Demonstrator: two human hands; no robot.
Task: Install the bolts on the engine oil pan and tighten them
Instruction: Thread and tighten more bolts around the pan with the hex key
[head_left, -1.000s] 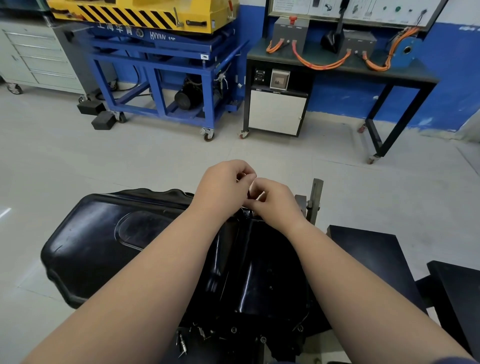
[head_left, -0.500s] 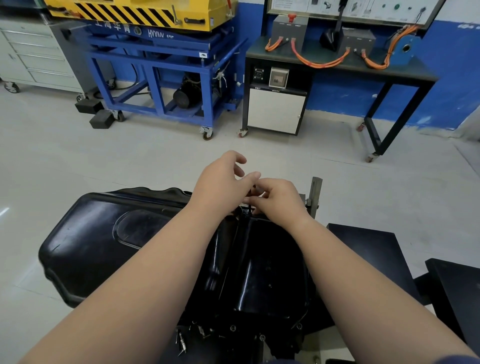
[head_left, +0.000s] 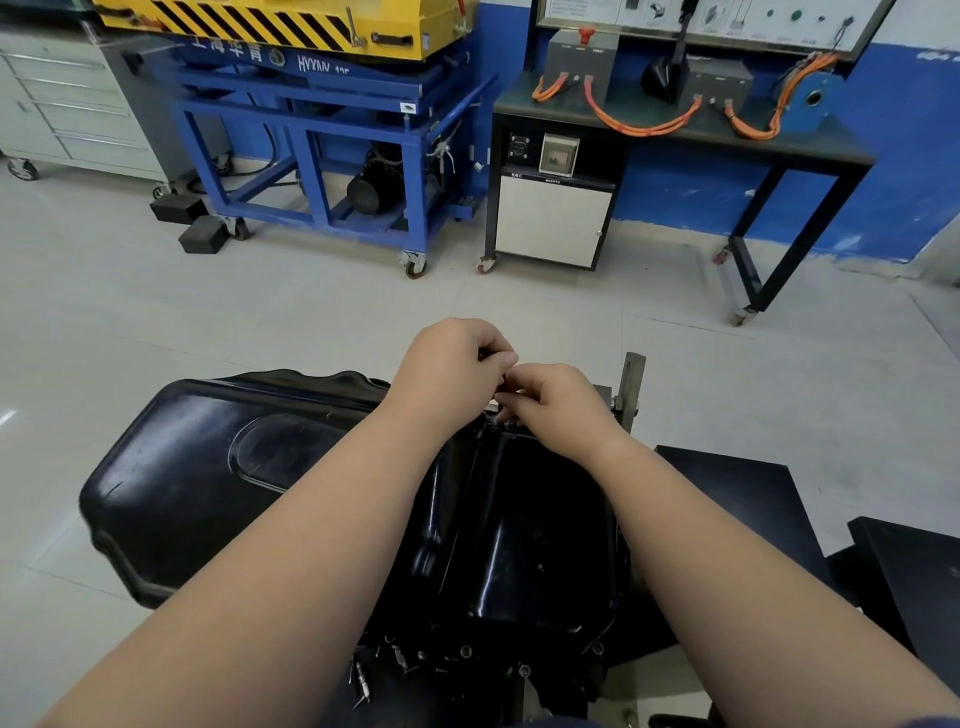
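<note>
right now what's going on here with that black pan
A person is leaning over the oil pan with both hands at its far edge. The left hand and right hand meet there, fingers curled around a small part that is mostly hidden, likely a bolt being started by hand. Loose bolts lie by the near edge. No tool is in view.

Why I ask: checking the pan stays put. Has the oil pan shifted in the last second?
No. The oil pan lies as before relative to the upright metal bracket.
</note>
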